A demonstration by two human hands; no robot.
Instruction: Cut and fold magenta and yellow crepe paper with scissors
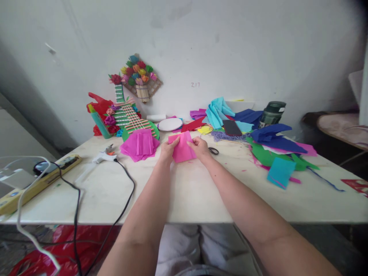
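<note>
1. Paper at centre stage: a bright pink, roughly square sheet is up between both hands, over the middle of the cream-white tabletop; whether its lower edge touches down, I can't tell.

2. Left hand grips the sheet's left side, thumb pressed across the face, other fingers mostly hidden. Right hand pinches the opposite edge, thumb and bent forefinger closed on it.

3. The step, as I read it: steadying and squaring the paper. The next move, in my judgement, calls for an even hold and matched edges, with no tugging at thin material.

4. Left of the sheet, well apart from it, sits a loose stack of magenta paper squares; beyond that stack's near-left side, a white glue gun with a black cord. Just right of the sheet, a black looped handle, probably scissors.

5. Writing now! Above and beyond the sheet, faint wall characters look like "217" or "Z17". Far right of it, a dark green bottle wears a small white label, unreadable from here. No brand legible.
</note>
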